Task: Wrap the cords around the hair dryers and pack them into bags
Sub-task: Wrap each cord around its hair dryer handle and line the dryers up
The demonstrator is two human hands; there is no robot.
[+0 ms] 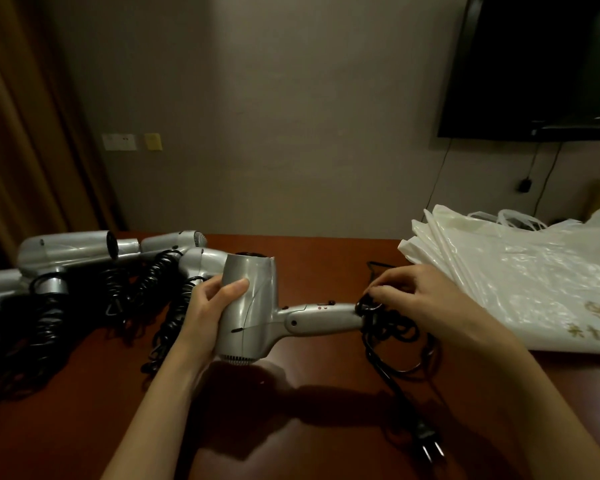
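The left hand (215, 303) is curled round the barrel of a silver plastic hair dryer (250, 306), thumb across its front, holding it above the middle of the dark red-brown wooden desk (309, 427). The dryer's handle runs out level toward the person's right, so its long axis points straight at the right hand (420, 299). That hand pinches the black coiled cord (388, 323) at the very tip of the handle, where a few loops bunch up. The rest of the cord drops to the desk and trails toward the near edge, ending in a black two-pin plug (428, 441). The right hand is therefore the nearer one for winding back along the handle. Other silver hair dryers (77, 251) with tangled cords lie at the left edge; white plastic bags (520, 271) are stacked at the right edge.
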